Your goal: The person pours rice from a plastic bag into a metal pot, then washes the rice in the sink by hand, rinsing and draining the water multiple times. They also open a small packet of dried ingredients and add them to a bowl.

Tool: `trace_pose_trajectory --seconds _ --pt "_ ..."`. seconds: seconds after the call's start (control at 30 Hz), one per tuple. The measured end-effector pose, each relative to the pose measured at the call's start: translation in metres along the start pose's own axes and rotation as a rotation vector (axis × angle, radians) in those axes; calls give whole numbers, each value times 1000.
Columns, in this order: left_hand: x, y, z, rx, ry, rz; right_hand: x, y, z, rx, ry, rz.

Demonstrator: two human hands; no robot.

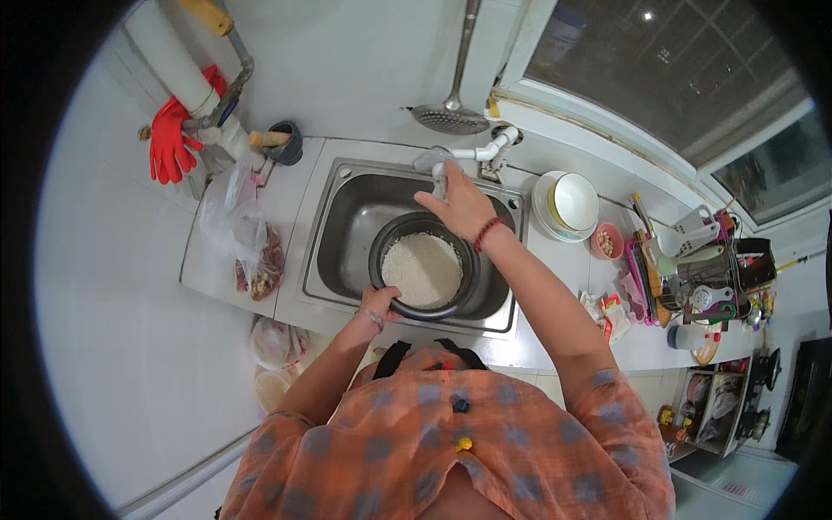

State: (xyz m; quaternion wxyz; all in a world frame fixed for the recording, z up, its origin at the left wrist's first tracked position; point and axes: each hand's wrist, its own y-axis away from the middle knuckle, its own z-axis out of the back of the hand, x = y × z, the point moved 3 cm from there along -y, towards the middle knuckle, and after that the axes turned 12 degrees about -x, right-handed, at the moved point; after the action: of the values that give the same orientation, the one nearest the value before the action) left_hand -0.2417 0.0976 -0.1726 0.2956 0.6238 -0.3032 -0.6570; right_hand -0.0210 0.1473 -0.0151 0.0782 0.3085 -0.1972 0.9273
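A dark round pot (pixel 468 286) with white rice grains (pixel 422 270) in it stands within the stainless steel sink (pixel 344 260). My left hand (pixel 380 303) grips the pot's rim at its near left side, thumb over the edge. Above the pot's far right side, my right hand (pixel 465 205) reaches to the faucet (pixel 484 153), which is white and has a greyish wrapping at its outlet. The fingers are at the spout, partly hiding it; whether they grip it is unclear. No water stream can be made out.
Left of the sink lie a plastic bag (pixel 234 214) and a stone mortar (pixel 286 146) with a pestle. Stacked bowls (pixel 575 201), a pink cup (pixel 606 240) and a utensil rack (pixel 695 273) stand to the right. A skimmer (pixel 450 117) hangs on the wall behind.
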Motion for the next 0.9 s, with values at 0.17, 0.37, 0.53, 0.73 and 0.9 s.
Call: trace_pose_trajectory --seconds 0.17,0.37,0.53,0.73,0.9 --pt "-5 -17 6 7 62 52 -19 -15 -22 9 -116 114" --pt "-7 -39 -5 74 114 92 -37 -20 -5 383 -570 -189" --pt "3 -61 -9 92 138 119 -27 -22 5 460 -585 -280" --pt "0 -64 -13 97 113 139 -25 -23 5 456 -590 -276" --pt "-9 -54 -17 45 104 110 -28 -23 4 457 -583 -284"
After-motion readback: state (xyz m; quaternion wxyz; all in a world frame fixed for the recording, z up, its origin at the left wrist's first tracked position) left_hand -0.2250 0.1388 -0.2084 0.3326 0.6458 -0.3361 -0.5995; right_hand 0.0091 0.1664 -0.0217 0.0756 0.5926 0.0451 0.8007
